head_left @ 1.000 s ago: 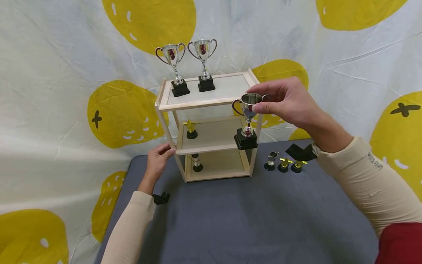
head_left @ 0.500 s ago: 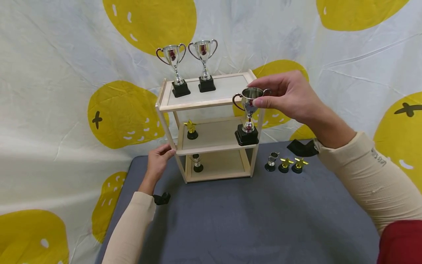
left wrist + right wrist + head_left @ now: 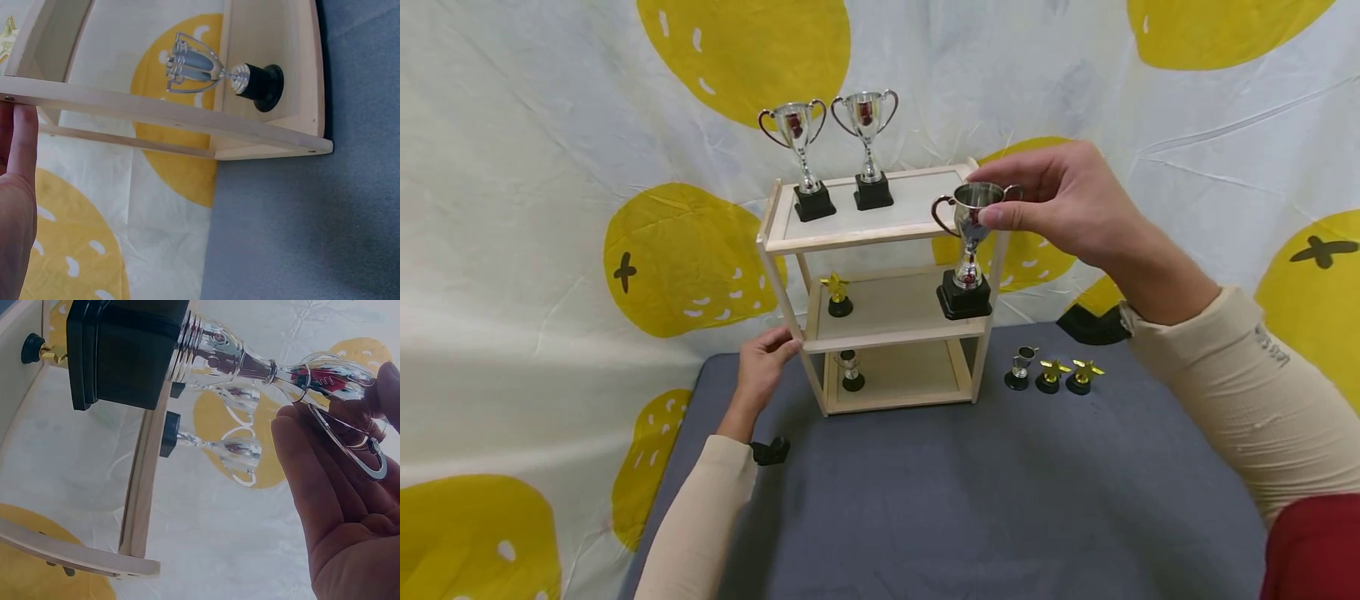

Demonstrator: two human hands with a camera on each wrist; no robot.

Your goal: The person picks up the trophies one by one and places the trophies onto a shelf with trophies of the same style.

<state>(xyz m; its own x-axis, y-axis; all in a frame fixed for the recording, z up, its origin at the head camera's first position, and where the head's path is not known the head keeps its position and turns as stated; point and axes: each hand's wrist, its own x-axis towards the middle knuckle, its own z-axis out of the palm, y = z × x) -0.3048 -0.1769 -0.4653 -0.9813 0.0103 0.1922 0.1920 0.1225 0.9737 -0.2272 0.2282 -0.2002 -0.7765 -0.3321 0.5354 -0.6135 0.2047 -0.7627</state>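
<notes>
My right hand (image 3: 1063, 200) pinches a silver two-handled trophy cup (image 3: 968, 265) by its bowl. The trophy is upright, and its black square base overlaps the right front of the wooden shelf (image 3: 880, 237) in the head view. In the right wrist view the cup's stem and base (image 3: 128, 353) stand out from my fingertips. My left hand (image 3: 760, 371) grips the shelf's left front post at middle-tier height. Two large silver trophies (image 3: 797, 158) stand on the top tier, toward its left. A small gold star trophy (image 3: 838, 297) is on the middle tier, and a small silver cup (image 3: 197, 65) on the bottom one.
Right of the shelf, a small silver cup (image 3: 1020, 368) and two gold star trophies (image 3: 1051, 377) stand in a row on the grey tabletop (image 3: 970, 492). A white cloth with yellow shapes (image 3: 1187, 167) hangs behind.
My right hand has raised the trophy cup, its base going from over the middle tier's front edge to slightly above it. The left hand stays on the post.
</notes>
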